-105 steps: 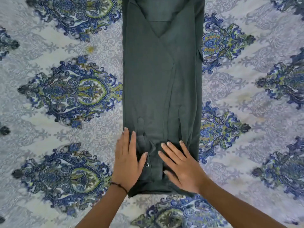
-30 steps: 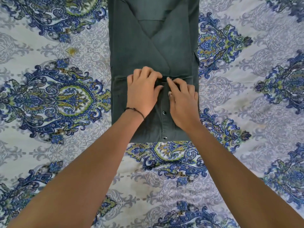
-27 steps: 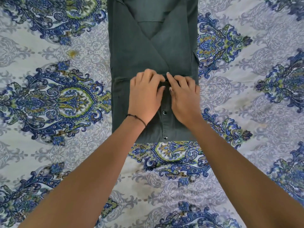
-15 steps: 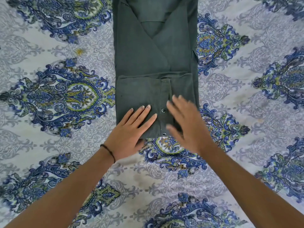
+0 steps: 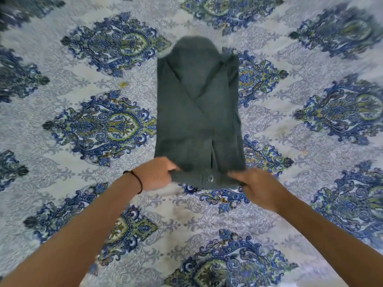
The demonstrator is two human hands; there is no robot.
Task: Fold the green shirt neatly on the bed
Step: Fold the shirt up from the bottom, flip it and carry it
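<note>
The dark green shirt (image 5: 196,108) lies in the middle of the bed as a narrow folded strip, collar end far from me. Its bottom part is doubled over, and a snap button shows on the near folded edge. My left hand (image 5: 157,174) grips the near left corner of that folded edge, fingers curled around the cloth. My right hand (image 5: 255,183) grips the near right corner the same way. The near edge is lifted slightly off the sheet between both hands. The picture is blurred by motion.
The bed is covered by a white sheet (image 5: 62,179) printed with blue and green paisley medallions. It stretches on every side of the shirt. A small yellow spot (image 5: 123,84) marks the sheet left of the shirt.
Both hands went from lying flat on the folded bottom part to gripping its near corners. The near edge has lifted, and the whole shirt with its collar end has come into view.
</note>
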